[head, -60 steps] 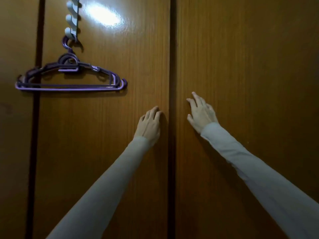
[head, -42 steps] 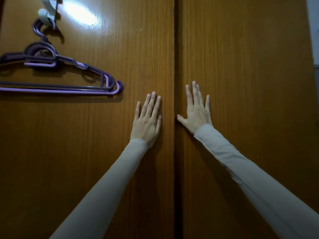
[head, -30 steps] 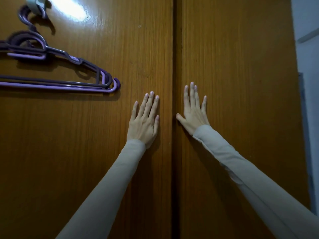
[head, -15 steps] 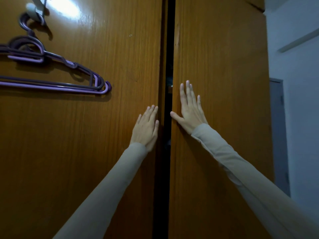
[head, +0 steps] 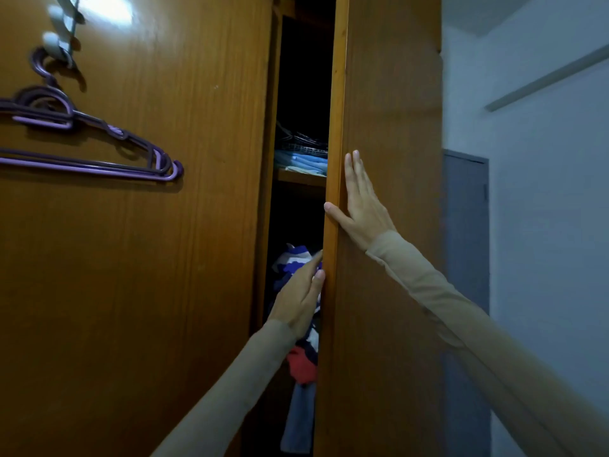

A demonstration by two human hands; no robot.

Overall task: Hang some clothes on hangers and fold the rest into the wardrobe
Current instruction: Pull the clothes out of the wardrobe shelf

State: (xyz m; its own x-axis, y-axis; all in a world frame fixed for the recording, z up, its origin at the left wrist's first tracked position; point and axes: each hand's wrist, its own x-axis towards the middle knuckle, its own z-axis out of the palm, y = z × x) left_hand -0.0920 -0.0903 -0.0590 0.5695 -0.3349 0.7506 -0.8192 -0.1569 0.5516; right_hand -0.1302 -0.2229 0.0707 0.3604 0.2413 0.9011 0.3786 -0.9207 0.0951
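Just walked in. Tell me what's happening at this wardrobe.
A person is opening the wardrobe. The right hand lies flat on the front of the right door, thumb on its edge, and the left hand reaches into the gap, fingers against that same edge. The door is only partly open. Inside, folded clothes sit on a shelf and a loose pile of clothes shows below. Purple hangers hang from a hook on the left door. Nothing has been hung yet.

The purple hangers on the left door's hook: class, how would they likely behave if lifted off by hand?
The purple hangers look like thin plastic, so probably light and fairly stiff. Several hang nested from one white hook, so they may snag or come away together. Their smooth bars could slip in the fingers.
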